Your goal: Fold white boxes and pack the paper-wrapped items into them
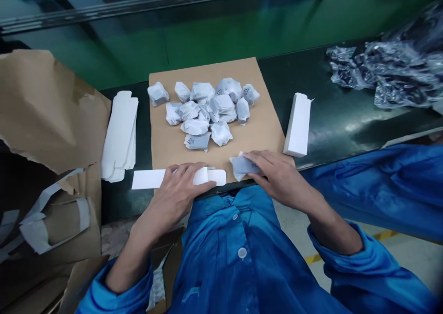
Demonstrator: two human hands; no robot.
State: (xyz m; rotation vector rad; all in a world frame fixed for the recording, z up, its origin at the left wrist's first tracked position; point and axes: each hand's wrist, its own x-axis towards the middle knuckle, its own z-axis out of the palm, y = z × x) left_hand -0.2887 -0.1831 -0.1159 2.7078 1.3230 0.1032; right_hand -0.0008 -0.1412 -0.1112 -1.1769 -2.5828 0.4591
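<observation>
Wrapped around a long white box (148, 179) is my left hand (178, 187); the box lies sideways at the front edge of the cardboard sheet (169, 154), its flap end towards the right. My right hand (277, 175) grips a small paper-wrapped item (244, 165) just right of that flap end, with a gap between them. What is inside the wrapping is hidden. Beyond both hands, several similar wrapped items (204, 108) lie in a loose cluster on the cardboard. A second white box (298, 125) rests at the sheet's right edge, a small flap sticking out at its far end.
Flat white box blanks (119, 134) are stacked left of the cardboard. A large brown carton (51, 106) stands at the far left. Clear plastic bags (391, 71) lie on the dark table (332, 120) at the right. Another person's blue sleeve (387, 184) shows at the right.
</observation>
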